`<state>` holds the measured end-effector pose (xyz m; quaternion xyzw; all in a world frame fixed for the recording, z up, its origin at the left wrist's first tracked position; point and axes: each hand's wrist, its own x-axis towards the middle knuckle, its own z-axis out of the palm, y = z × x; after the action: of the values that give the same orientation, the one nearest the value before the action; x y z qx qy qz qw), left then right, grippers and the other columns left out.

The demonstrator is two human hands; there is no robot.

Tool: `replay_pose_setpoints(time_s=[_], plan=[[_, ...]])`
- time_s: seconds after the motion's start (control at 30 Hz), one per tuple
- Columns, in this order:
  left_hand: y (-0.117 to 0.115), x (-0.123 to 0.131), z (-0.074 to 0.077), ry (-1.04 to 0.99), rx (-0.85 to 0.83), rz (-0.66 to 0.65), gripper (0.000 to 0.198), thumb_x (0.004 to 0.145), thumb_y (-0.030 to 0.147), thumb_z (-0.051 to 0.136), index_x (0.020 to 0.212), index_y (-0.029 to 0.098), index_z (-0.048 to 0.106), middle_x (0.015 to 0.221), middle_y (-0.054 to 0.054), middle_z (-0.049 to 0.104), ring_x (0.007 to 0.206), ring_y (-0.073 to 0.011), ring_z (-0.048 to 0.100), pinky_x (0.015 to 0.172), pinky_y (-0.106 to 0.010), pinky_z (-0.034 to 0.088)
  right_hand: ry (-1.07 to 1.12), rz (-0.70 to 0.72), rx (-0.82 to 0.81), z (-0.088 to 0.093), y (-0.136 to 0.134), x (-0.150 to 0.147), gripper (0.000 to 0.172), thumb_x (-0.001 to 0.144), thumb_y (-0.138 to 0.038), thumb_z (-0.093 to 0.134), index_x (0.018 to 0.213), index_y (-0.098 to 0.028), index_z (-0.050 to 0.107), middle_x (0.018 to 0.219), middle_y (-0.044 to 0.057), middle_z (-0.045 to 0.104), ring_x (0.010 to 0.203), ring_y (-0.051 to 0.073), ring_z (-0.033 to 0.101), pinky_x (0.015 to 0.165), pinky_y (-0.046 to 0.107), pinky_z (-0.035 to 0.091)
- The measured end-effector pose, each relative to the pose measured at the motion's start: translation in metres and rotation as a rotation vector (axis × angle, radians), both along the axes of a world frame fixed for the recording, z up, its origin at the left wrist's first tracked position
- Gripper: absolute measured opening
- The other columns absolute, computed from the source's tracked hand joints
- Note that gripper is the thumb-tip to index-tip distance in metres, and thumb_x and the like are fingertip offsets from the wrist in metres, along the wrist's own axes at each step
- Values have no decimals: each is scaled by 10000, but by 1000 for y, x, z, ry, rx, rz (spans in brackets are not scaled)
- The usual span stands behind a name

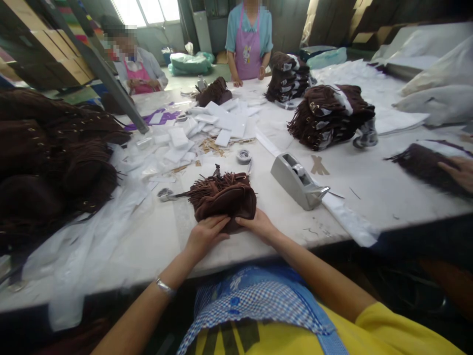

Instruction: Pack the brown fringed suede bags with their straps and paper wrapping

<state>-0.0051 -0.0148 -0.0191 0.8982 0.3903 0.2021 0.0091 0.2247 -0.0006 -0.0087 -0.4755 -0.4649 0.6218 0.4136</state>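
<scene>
A small brown fringed suede bag [223, 196] lies on the white table [373, 190] right in front of me. My left hand [205, 235] grips its near left edge, fingers curled onto the suede. My right hand [257, 224] holds the near right edge, thumb and fingers pressed on the bag. Both wrists rest at the table's front edge. A silver bracelet sits on my left wrist.
A grey tape dispenser [295, 180] stands right of the bag, a tape roll [243, 156] behind it. Heaps of brown fringed bags lie at left [55, 153] and back right [328, 116]. White cards [218, 123] litter the middle. Two people work across the table; another person's hand [460, 172] is at right.
</scene>
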Motion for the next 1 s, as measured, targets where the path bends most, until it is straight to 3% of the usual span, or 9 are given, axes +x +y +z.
replay_pose_setpoints(time_s=[0.07, 0.2, 0.33, 0.53, 0.63, 0.7, 0.77, 0.87, 1.0], plan=[[1, -5, 5, 42, 42, -35, 459, 944, 275, 583, 1389, 199, 503, 1330, -106, 622, 1179, -250, 609, 998, -398, 520, 93, -10, -158, 0, 1, 0, 496, 702, -213, 786, 1168, -164, 623, 1107, 84, 720, 894, 219, 705, 689, 307, 621], [2, -11, 14, 137, 108, -48, 531, 948, 63, 436, 1462, 195, 411, 1325, -109, 622, 1159, -228, 614, 966, -372, 535, 105, 124, -345, 2, 10, 11, 314, 738, -123, 735, 1038, -136, 644, 879, 82, 732, 611, 146, 683, 403, 162, 510], [4, -9, 17, 179, 142, -91, 457, 944, 58, 422, 1379, 169, 505, 1252, -123, 660, 1061, -243, 651, 845, -371, 571, 93, 245, -399, 5, 17, 19, 143, 765, -131, 737, 854, -100, 630, 649, 61, 684, 524, 137, 668, 425, 165, 543], [-12, -17, 23, 145, 108, -112, 239, 964, 161, 485, 1141, 193, 643, 1072, -100, 703, 954, -214, 663, 819, -343, 562, 28, 204, -348, 3, 8, 12, 179, 802, -202, 736, 899, -103, 622, 664, 90, 721, 584, 188, 718, 517, 235, 614], [-34, -18, 19, -190, 17, 221, 124, 950, 273, 566, 1015, 206, 648, 959, -67, 690, 887, -194, 657, 793, -320, 571, -41, 171, -306, -1, 3, 8, 176, 823, -235, 726, 860, -110, 607, 581, 83, 704, 523, 185, 699, 464, 221, 584], [-44, -12, 13, -558, -88, 571, 190, 918, 357, 621, 1020, 198, 622, 934, -64, 670, 868, -193, 660, 718, -294, 587, -95, 160, -280, -3, 0, 6, 180, 816, -236, 736, 826, -122, 597, 549, 72, 697, 452, 166, 664, 408, 199, 540], [-49, -1, 6, -838, -200, 772, 343, 867, 422, 677, 1095, 183, 588, 1000, -86, 668, 920, -213, 673, 700, -296, 603, -142, 160, -250, -3, -1, 4, 179, 806, -230, 746, 793, -130, 598, 539, 58, 696, 397, 138, 622, 369, 175, 493], [-47, 17, 2, -1050, -300, 813, 482, 812, 447, 731, 1163, 161, 567, 1111, -127, 671, 1027, -251, 672, 808, -348, 606, -189, 186, -216, -3, -2, 3, 161, 814, -228, 734, 774, -128, 615, 545, 51, 700, 371, 117, 588, 359, 171, 466], [-34, 28, 11, -1095, -324, 788, 500, 790, 474, 739, 1151, 151, 615, 1101, -113, 694, 1021, -252, 677, 854, -360, 593, -212, 235, -203, -2, 1, 4, 148, 833, -226, 711, 882, -117, 623, 557, 49, 705, 392, 138, 609, 381, 203, 500]])
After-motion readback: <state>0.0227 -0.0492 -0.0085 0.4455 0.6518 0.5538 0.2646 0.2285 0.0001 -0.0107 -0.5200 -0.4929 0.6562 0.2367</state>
